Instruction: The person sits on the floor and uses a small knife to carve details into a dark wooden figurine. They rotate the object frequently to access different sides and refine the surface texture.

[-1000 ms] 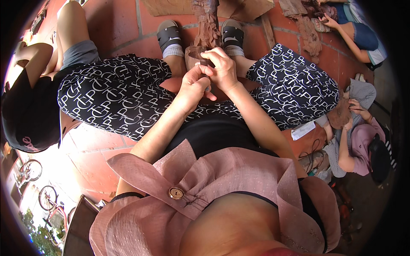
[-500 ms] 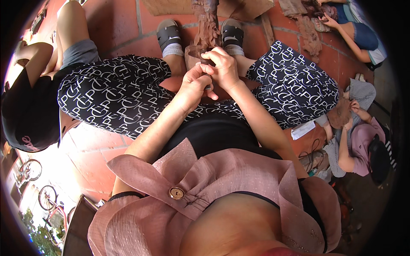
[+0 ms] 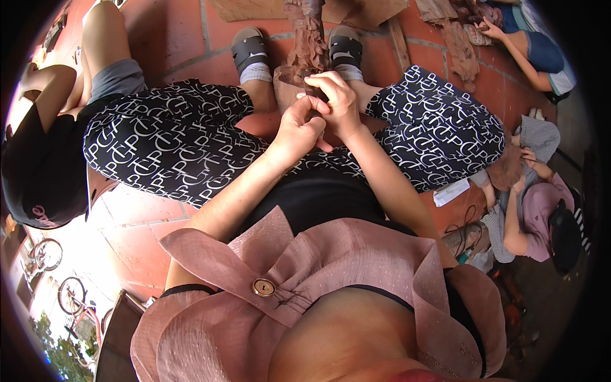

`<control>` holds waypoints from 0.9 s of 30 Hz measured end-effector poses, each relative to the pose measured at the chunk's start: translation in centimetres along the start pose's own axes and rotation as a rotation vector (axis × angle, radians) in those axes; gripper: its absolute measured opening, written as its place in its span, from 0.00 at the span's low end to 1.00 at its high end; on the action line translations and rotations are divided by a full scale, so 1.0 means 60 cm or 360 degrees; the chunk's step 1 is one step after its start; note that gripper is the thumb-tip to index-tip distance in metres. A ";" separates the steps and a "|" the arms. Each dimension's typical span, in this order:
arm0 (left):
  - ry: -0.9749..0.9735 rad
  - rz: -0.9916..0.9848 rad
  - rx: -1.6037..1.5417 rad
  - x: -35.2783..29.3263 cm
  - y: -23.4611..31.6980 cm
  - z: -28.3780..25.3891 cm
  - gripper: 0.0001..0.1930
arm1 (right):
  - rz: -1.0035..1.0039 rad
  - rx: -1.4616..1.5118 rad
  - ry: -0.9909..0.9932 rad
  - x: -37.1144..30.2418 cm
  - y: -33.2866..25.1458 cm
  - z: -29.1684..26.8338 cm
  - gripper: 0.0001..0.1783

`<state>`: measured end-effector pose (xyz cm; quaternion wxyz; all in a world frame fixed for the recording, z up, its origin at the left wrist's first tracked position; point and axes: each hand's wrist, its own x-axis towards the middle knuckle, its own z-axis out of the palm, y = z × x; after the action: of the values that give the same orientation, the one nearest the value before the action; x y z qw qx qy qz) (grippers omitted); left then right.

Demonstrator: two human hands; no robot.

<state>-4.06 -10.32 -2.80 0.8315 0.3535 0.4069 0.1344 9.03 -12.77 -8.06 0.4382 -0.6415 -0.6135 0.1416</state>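
Note:
A reddish-brown carved wooden piece [image 3: 305,41] stands upright between my feet, its surface rough with leaf-like shapes. Its paler block-like lower end [image 3: 287,81] reaches toward my hands. My left hand [image 3: 299,127] is closed, thumb and fingers pressed together beside the right one. Just beyond it, my right hand [image 3: 337,105] curls its fingers at the lower end of the carving. Something small and dark shows between the two hands, but most of it is hidden, so its kind cannot be told.
Sandals [image 3: 250,54] on my feet flank the carving on the red tiled floor [image 3: 178,38]. Flat boards [image 3: 363,13] and a narrow wood strip [image 3: 400,44] lie beyond. People sit close on my left and right; one at right handles a brown wooden piece [image 3: 507,169]. Bicycles [image 3: 71,296] stand at lower left.
My left hand has shifted slightly up and to the right, closer against the right hand, and its fingers have turned. My right hand has moved a little to the right. The carving looks unmoved.

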 end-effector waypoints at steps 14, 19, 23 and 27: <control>0.0115 0.0141 0.0479 0.002 -0.002 -0.004 0.09 | -0.0011 -0.0175 0.0001 -0.006 0.013 0.015 0.15; 0.0118 0.0153 0.0467 0.000 -0.008 -0.003 0.09 | -0.0107 -0.0124 0.0031 -0.011 0.015 0.016 0.13; 0.0093 0.0199 0.0548 0.010 0.015 0.003 0.09 | 0.0019 -0.0059 0.0060 0.003 0.016 0.016 0.14; 0.0085 0.0109 0.0500 0.000 0.006 0.001 0.10 | -0.0086 -0.0100 -0.0023 -0.011 0.019 0.014 0.14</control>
<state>-4.00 -10.10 -2.55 0.7497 0.4893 0.4326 0.1068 9.03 -12.87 -9.59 0.4172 -0.6371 -0.6379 0.1148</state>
